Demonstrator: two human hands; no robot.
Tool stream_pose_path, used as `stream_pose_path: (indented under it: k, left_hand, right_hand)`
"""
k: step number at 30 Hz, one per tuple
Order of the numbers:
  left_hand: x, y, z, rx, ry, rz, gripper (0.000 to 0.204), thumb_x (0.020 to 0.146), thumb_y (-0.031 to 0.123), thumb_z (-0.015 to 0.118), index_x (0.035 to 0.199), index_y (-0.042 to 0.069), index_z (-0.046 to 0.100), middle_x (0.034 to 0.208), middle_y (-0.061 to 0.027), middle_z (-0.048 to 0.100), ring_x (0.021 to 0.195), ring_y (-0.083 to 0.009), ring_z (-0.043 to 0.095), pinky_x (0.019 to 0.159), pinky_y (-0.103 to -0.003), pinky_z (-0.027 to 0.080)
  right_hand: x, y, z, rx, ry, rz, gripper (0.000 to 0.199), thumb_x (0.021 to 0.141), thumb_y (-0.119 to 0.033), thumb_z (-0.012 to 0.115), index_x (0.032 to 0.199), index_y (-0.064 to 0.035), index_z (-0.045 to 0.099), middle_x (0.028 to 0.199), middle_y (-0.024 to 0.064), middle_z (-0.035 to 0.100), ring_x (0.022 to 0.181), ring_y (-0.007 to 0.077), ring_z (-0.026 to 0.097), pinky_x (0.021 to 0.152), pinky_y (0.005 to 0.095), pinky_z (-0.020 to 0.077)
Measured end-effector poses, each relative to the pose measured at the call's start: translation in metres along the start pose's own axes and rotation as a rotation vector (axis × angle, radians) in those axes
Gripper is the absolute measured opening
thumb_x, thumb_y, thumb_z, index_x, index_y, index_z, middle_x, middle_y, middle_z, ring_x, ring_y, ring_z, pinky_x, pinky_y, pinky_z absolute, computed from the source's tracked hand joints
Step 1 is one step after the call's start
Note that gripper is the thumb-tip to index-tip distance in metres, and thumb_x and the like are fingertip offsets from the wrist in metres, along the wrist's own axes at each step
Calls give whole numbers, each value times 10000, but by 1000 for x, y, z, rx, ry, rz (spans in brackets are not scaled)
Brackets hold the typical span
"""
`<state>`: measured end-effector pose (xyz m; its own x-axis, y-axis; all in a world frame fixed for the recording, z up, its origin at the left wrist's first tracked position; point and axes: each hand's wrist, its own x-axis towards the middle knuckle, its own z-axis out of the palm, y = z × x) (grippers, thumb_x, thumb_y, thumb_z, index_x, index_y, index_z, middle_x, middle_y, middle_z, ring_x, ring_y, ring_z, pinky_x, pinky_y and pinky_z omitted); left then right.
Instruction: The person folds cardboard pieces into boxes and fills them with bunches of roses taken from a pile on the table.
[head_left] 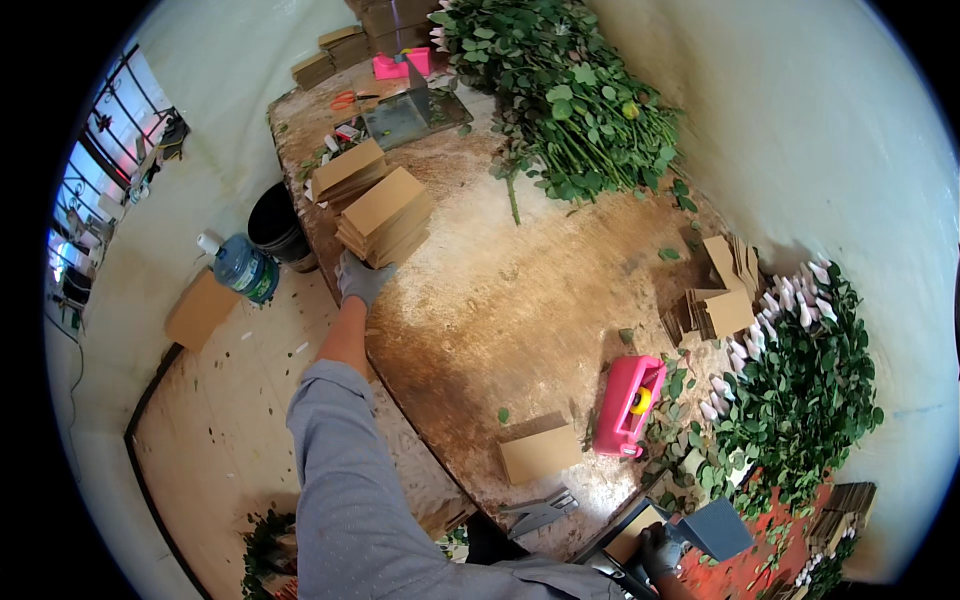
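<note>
My gloved left hand (366, 280) reaches to the left edge of the wooden table (480, 310), touching the near end of a cardboard stack (387, 215); I cannot tell whether its fingers pinch any of it. A second stack (347, 172) stands just beyond. My gloved right hand (660, 550) is near, on the right, beside a dark grey stand (715, 528) and a tan card (632, 535); its fingers look bent, but I cannot tell whether they grip anything. Left of a pink tape dispenser (612, 405) lies more cardboard (540, 450), while leafy stems (600, 140) are heaped at the far side
</note>
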<state>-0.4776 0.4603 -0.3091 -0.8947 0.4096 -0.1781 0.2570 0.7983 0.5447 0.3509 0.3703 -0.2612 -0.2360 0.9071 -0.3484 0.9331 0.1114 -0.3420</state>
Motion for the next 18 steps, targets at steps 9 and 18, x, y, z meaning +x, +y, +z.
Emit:
stream_pose_path:
  k: [9, 18]
  left_hand:
    - [-52, -5, 31, -100, -25, 368, 931, 668, 460, 855, 1420, 53, 486, 1427, -186, 518, 1340, -374, 476, 1140, -507, 377]
    - [-196, 5, 103, 129, -28, 539, 968, 658, 551, 827, 1401, 42, 473, 1421, -229, 462, 1342, -438, 393, 1144, -571, 277]
  right_hand:
    - [5, 15, 12, 6, -55, 55, 240, 968, -332, 582, 897, -104, 570, 822, 164, 539, 823, 374, 536, 750, 501, 397]
    - [7, 6, 2, -147, -168, 155, 399, 983, -560, 467, 1088, -185, 555, 1019, 243, 680, 930, 489, 638, 806, 579, 468]
